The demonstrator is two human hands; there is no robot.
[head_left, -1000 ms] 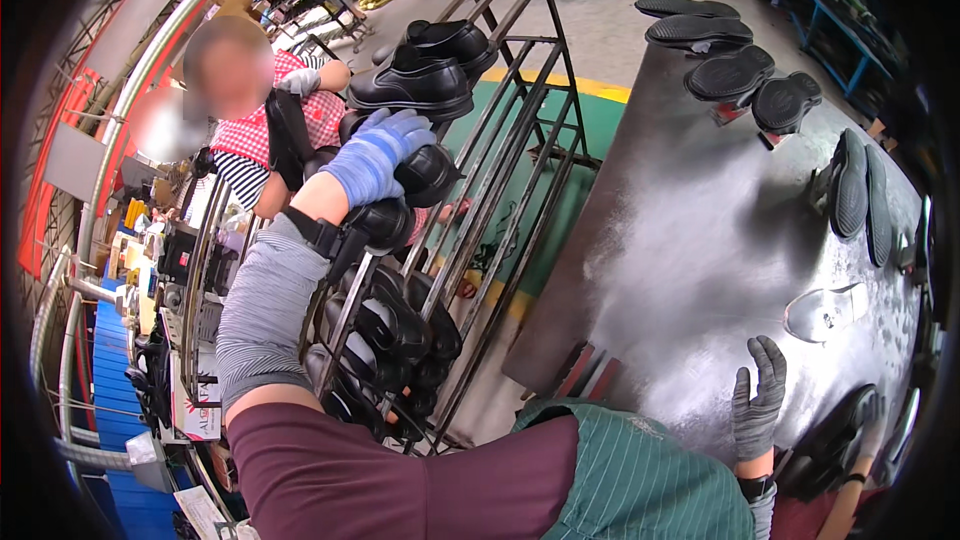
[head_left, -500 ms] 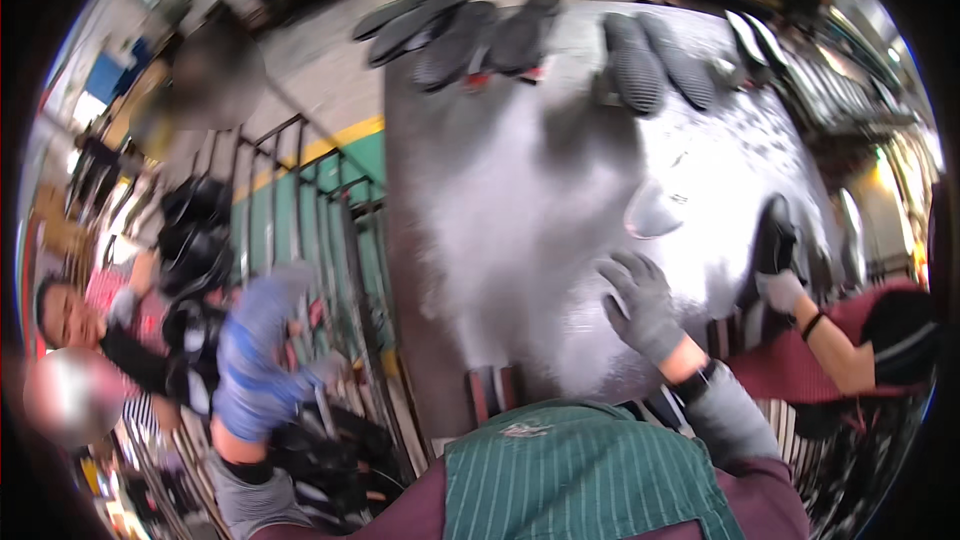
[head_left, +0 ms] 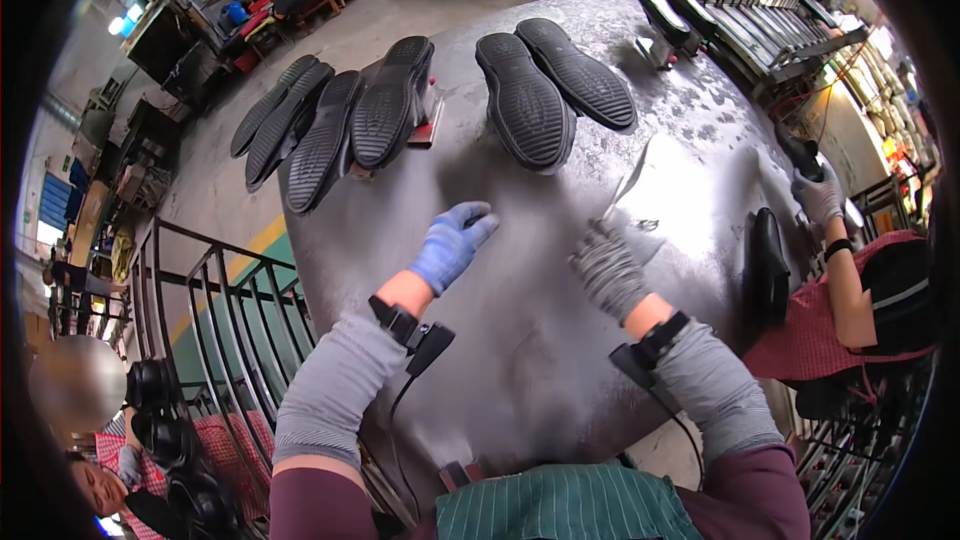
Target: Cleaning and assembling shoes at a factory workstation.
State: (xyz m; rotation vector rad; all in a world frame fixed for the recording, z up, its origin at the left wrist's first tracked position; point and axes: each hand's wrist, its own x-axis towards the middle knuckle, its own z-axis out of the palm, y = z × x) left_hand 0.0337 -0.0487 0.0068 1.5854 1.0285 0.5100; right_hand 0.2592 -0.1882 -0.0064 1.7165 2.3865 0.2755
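My left hand point(head_left: 452, 248), in a blue glove, hovers over the grey metal table point(head_left: 440, 380) with its fingers bent. A small gap shows between thumb and fingers, and nothing is visible in them. In a striped grey glove, my right hand point(head_left: 610, 270) is closed at the lower edge of a thin, pale, insole-shaped piece point(head_left: 652, 180). Glare hides part of that piece's outline. Beyond my hands lies a pair of black shoe soles point(head_left: 525, 100), treads up. More black soles point(head_left: 390, 105) lie at the table's far left edge, with a red-edged block beside them.
On my right, a co-worker's gloved hand point(head_left: 820, 198) holds a dark shoe, and a black shoe point(head_left: 767, 265) stands nearby. A black metal rack point(head_left: 235, 315) runs along my left. Another person and several black shoes point(head_left: 165, 440) are at lower left. A roller conveyor point(head_left: 780, 30) stands far right.
My left hand has come from beside the rack to over the table. My right hand, open before, has closed at the pale piece, which has turned. The view has shifted.
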